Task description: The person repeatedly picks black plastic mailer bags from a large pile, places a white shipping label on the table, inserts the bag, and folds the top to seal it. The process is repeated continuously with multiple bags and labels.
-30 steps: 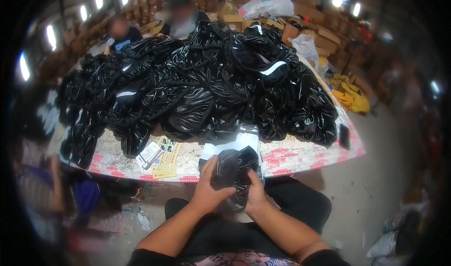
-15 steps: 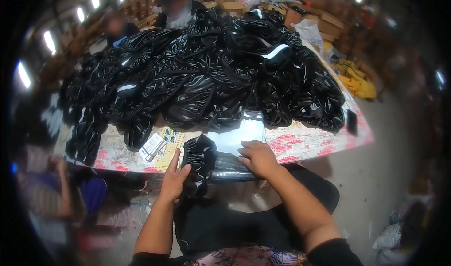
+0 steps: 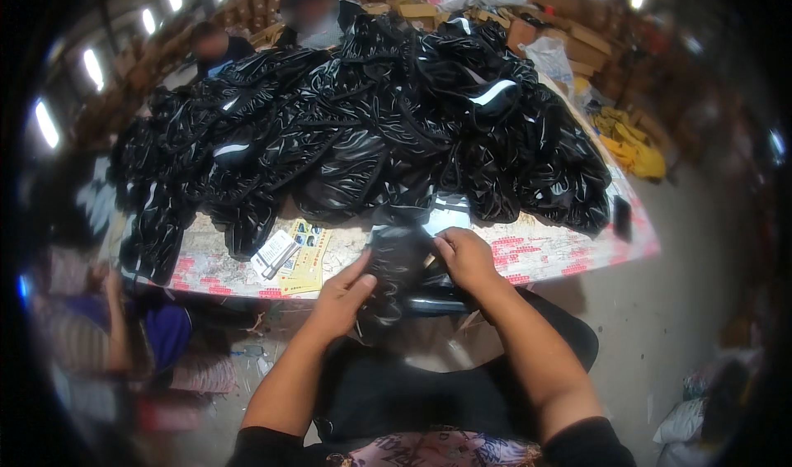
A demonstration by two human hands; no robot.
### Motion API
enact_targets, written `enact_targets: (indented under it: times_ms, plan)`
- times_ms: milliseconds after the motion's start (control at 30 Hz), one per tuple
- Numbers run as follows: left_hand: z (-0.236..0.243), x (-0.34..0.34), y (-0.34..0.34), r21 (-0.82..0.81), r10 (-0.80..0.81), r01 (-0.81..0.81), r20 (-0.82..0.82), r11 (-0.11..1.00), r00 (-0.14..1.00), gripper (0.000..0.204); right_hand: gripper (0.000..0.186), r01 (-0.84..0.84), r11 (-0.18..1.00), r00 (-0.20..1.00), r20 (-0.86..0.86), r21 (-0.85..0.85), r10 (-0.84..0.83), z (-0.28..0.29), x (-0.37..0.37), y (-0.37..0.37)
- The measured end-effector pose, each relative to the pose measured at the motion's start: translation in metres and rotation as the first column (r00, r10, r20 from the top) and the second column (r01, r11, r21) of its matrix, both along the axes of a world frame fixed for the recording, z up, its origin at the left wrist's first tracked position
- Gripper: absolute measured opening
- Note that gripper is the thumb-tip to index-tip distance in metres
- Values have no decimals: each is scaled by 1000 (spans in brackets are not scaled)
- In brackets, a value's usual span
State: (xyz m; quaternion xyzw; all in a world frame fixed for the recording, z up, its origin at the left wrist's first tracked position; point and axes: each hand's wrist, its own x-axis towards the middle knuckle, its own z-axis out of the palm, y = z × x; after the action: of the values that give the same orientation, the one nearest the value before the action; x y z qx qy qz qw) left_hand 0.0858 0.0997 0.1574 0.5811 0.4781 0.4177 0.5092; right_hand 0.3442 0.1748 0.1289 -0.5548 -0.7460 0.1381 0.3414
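In my left hand (image 3: 345, 298), closed along its near left edge, is a shiny black gathered fabric piece (image 3: 393, 261), blurred by motion. It hangs over the table's front edge and covers part of a stack of pale plastic bags (image 3: 450, 218). My right hand (image 3: 469, 261) is at the right side of the piece, beside the bags, its fingers curled. What sits between those fingertips is hidden. Beyond both hands rises a large heap of similar black pieces (image 3: 346, 149), some with white curved stripes.
On the worn red-and-white tabletop (image 3: 210, 257) lie a white label packet (image 3: 275, 253) and yellow printed cards (image 3: 312, 261). A dark phone-like slab (image 3: 621, 218) rests at the right edge. Two people sit behind the heap; another person's arm (image 3: 115, 323) shows at left. Cartons stand at the back.
My left hand has moved right with the black fabric piece, bringing it over the plastic bags. My right hand has shifted slightly, its fingers now more curled.
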Motion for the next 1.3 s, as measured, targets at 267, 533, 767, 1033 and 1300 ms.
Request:
enact_targets:
  times_ms: [267, 533, 767, 1033, 1300]
  plan:
    - [-15, 13, 22, -404, 26, 43, 162, 914, 986, 50, 14, -117, 940, 991, 96, 319, 91, 2, -10, -28]
    - [-27, 48, 30, -339, 14, 42, 161, 940, 987, 23, 11, -163, 879, 984, 141, 447, 111, -3, -17, -34]
    - [-37, 62, 33, -551, 398, -30, 563, 834, 724, 25, 25, 41, 905, 203, -884, -423, -422, -10, -28, -38]
    - [-24, 70, 22, -493, 77, 196, 481, 848, 873, 38, 41, -559, 700, -84, -809, -445, -582, 19, -11, -35]
    - [-47, 67, 52, 48, 131, -122, -384, 991, 914, 35, 32, -619, 652, -185, -725, -439, -664, -6, -45, -59]
